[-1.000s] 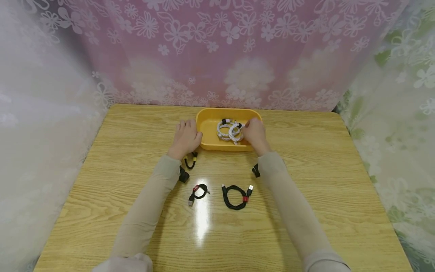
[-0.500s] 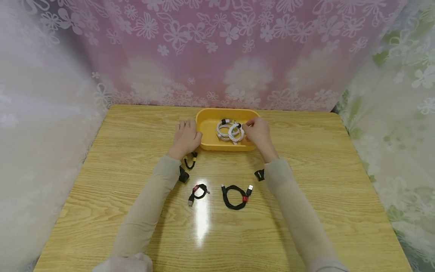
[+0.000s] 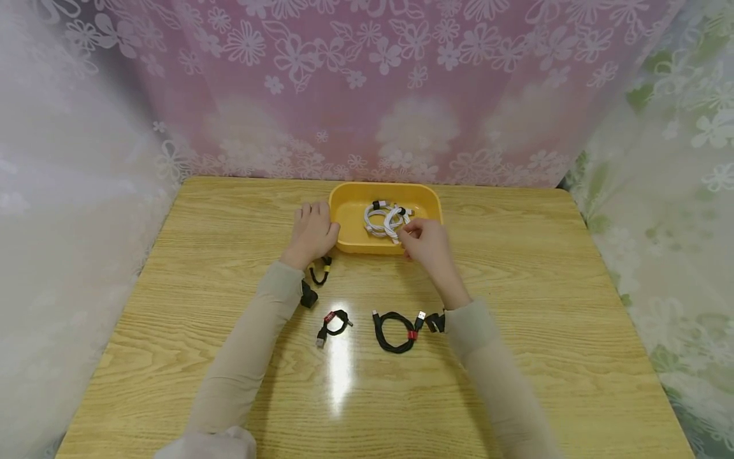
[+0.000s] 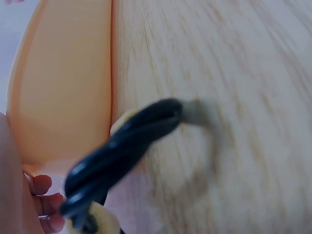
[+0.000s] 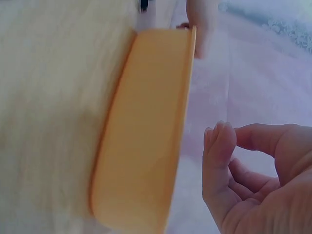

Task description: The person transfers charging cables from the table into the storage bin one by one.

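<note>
My left hand (image 3: 312, 233) grips the left end of a yellow plastic tray (image 3: 367, 248), thumb at the rim. In the left wrist view its fingertips (image 4: 46, 204) curl beside the tray wall (image 4: 63, 87). Two coiled white cables, one with a black strap (image 3: 375, 220) and one overlapping it (image 3: 393, 223), lie inside the tray. My right hand (image 3: 427, 245) is over the tray's front right rim. In the right wrist view the right hand's (image 5: 258, 170) thumb and fingertips meet, with nothing visible between them.
A black cable with yellow ties (image 3: 320, 275) lies under the left wrist. Nearer on the wooden table (image 3: 545, 287) are a small black USB cable (image 3: 338, 324) and a larger coiled one (image 3: 395, 350), both red-tied. Black wrist-camera pieces (image 3: 309, 296) show at both cuffs.
My right hand has drawn back from the white cables, first rightward, then toward the tray's front rim. The left hand and the cables have stayed put.
</note>
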`<state>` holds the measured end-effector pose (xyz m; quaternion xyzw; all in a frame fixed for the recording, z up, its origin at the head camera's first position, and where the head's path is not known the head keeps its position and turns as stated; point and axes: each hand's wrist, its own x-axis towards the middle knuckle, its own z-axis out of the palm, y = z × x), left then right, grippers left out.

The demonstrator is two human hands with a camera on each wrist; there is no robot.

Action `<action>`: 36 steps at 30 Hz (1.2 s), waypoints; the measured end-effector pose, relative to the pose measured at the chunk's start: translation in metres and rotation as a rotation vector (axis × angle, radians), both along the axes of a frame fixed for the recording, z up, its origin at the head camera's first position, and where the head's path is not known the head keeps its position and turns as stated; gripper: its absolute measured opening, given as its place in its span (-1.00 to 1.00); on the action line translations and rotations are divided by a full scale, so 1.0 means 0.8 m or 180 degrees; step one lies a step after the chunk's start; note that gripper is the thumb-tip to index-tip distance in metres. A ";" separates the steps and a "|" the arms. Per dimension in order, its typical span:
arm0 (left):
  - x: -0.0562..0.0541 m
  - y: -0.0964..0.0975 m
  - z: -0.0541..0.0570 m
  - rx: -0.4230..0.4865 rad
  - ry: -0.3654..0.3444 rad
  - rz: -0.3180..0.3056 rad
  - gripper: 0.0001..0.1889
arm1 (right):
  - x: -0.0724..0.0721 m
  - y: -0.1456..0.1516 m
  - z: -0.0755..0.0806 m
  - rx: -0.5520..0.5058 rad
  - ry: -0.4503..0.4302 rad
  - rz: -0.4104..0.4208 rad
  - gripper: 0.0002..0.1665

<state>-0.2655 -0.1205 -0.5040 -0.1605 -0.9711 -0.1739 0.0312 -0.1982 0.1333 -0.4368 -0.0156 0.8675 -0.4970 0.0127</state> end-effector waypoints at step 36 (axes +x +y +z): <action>0.002 0.000 0.002 0.0104 -0.0015 0.0007 -0.85 | 0.083 0.002 -0.058 0.0771 -0.0775 0.1424 -0.92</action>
